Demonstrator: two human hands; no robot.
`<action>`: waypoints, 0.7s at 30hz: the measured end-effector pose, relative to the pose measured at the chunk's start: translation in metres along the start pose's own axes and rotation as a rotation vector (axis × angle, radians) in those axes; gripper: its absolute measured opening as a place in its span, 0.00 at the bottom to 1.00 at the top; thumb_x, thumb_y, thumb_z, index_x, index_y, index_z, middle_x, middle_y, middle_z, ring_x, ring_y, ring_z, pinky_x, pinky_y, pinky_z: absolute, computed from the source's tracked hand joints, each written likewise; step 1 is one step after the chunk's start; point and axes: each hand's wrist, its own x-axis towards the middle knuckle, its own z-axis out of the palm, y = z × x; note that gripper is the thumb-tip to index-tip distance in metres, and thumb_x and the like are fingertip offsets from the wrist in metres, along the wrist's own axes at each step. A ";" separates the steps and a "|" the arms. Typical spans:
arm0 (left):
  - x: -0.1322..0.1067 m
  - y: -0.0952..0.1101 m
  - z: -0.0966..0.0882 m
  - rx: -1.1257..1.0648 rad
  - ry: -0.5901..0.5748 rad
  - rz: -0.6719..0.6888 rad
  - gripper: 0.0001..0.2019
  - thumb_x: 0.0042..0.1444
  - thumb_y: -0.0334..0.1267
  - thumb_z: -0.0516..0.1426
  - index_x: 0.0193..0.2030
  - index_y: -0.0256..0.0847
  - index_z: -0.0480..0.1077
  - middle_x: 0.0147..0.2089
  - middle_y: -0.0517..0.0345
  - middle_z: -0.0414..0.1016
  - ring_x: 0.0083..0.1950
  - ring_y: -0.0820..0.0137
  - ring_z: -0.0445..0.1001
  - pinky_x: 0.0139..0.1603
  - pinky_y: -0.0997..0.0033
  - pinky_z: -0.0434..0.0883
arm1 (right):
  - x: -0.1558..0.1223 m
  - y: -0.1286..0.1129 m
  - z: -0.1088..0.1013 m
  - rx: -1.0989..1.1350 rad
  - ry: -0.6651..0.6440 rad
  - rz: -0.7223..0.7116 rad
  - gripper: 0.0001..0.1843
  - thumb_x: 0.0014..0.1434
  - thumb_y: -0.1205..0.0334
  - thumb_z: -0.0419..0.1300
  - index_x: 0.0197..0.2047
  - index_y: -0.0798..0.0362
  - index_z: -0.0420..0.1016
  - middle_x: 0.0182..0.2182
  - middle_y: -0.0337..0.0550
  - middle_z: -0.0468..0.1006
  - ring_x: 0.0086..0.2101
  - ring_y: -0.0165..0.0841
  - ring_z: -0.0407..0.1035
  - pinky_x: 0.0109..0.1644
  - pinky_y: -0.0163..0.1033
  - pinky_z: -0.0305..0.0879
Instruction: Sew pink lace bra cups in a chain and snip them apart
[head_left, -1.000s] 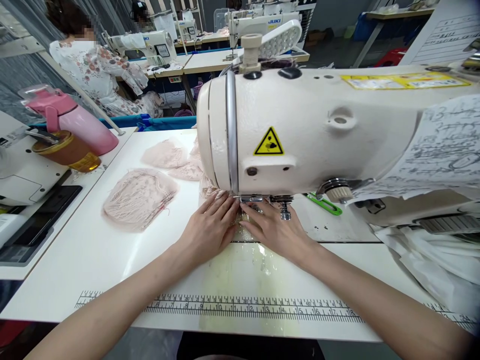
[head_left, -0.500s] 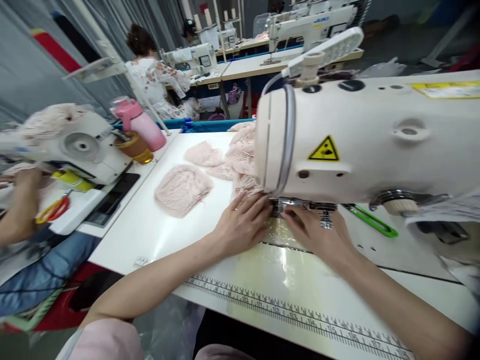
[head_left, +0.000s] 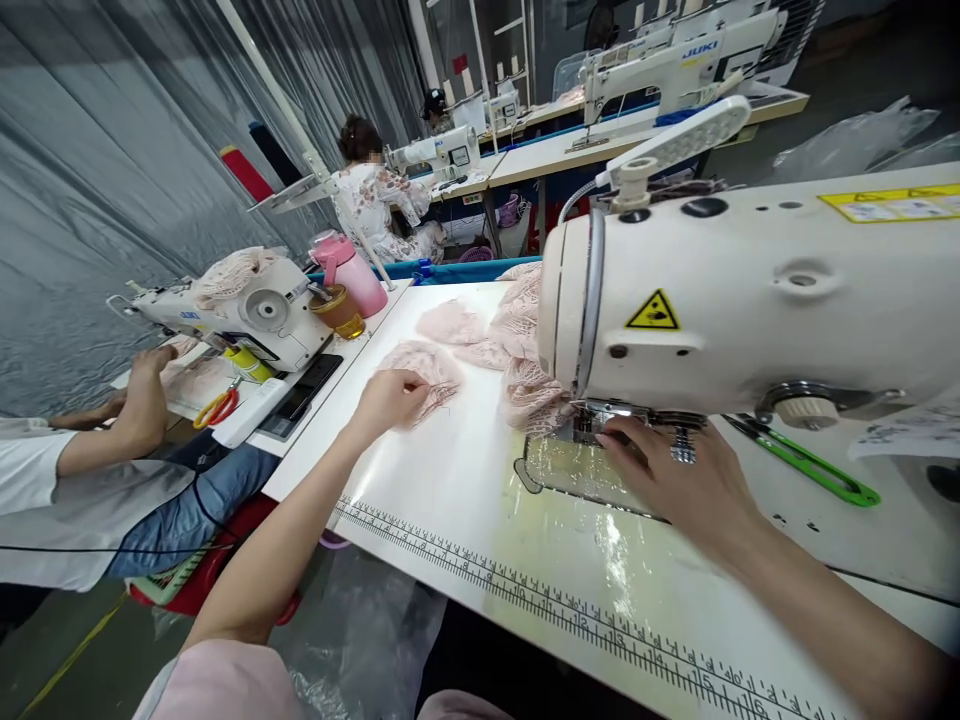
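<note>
My left hand (head_left: pixel 390 402) is closed in a pinch at the near side of a loose pale pink lace piece (head_left: pixel 429 372), which lies on the white sewing table (head_left: pixel 442 475). My right hand (head_left: pixel 675 465) is at the presser foot (head_left: pixel 600 415) of the sewing machine (head_left: pixel 720 300). Its thumb and forefinger are bent close together there; what lies between them is hidden. A gathered bundle of pink lace (head_left: pixel 529 395) runs up to the foot from the left. Another flat lace piece (head_left: pixel 450 322) lies farther back.
Green thread snips (head_left: pixel 817 470) lie right of my right hand. A ruler strip (head_left: pixel 555 605) follows the table's front edge. To the left are a co-worker's arm (head_left: pixel 146 410), a second sewing machine (head_left: pixel 262 310), a pink bottle (head_left: pixel 349 272), an amber cup (head_left: pixel 339 312) and orange-handled scissors (head_left: pixel 217 408).
My left hand has left the presser foot and moved left to the loose lace piece, pinching it. My right hand stays by the foot. The view has swung left.
</note>
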 end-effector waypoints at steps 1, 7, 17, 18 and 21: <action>0.001 -0.003 0.001 -0.033 -0.002 -0.015 0.12 0.53 0.42 0.54 0.29 0.41 0.77 0.33 0.58 0.80 0.36 0.64 0.77 0.36 0.69 0.67 | 0.001 -0.001 -0.002 -0.035 0.001 -0.003 0.19 0.68 0.55 0.49 0.39 0.54 0.79 0.21 0.45 0.76 0.25 0.36 0.65 0.36 0.42 0.54; 0.007 -0.014 -0.004 -0.197 -0.016 -0.059 0.16 0.49 0.48 0.56 0.30 0.38 0.79 0.30 0.56 0.80 0.34 0.62 0.77 0.34 0.70 0.69 | 0.005 -0.002 -0.003 -0.113 0.138 -0.079 0.17 0.66 0.58 0.53 0.32 0.55 0.79 0.18 0.40 0.73 0.22 0.32 0.63 0.40 0.40 0.57; 0.008 -0.021 -0.040 -0.164 0.282 0.001 0.12 0.47 0.47 0.59 0.29 0.40 0.78 0.30 0.57 0.79 0.34 0.65 0.74 0.38 0.70 0.68 | 0.005 0.000 -0.002 -0.177 0.189 -0.127 0.16 0.66 0.59 0.54 0.31 0.54 0.79 0.16 0.41 0.71 0.23 0.33 0.60 0.39 0.40 0.56; 0.008 -0.021 -0.043 -0.163 0.308 0.017 0.12 0.47 0.47 0.59 0.29 0.41 0.77 0.30 0.58 0.79 0.33 0.66 0.74 0.38 0.71 0.68 | 0.005 0.000 -0.002 -0.169 0.180 -0.122 0.16 0.66 0.59 0.54 0.32 0.55 0.79 0.17 0.41 0.71 0.24 0.33 0.60 0.39 0.41 0.56; 0.010 -0.024 -0.054 -0.190 0.500 0.025 0.12 0.52 0.45 0.57 0.33 0.39 0.75 0.32 0.60 0.77 0.35 0.69 0.72 0.38 0.74 0.68 | 0.004 0.000 -0.001 -0.153 0.177 -0.112 0.16 0.66 0.59 0.53 0.32 0.55 0.79 0.18 0.42 0.73 0.25 0.33 0.62 0.40 0.41 0.57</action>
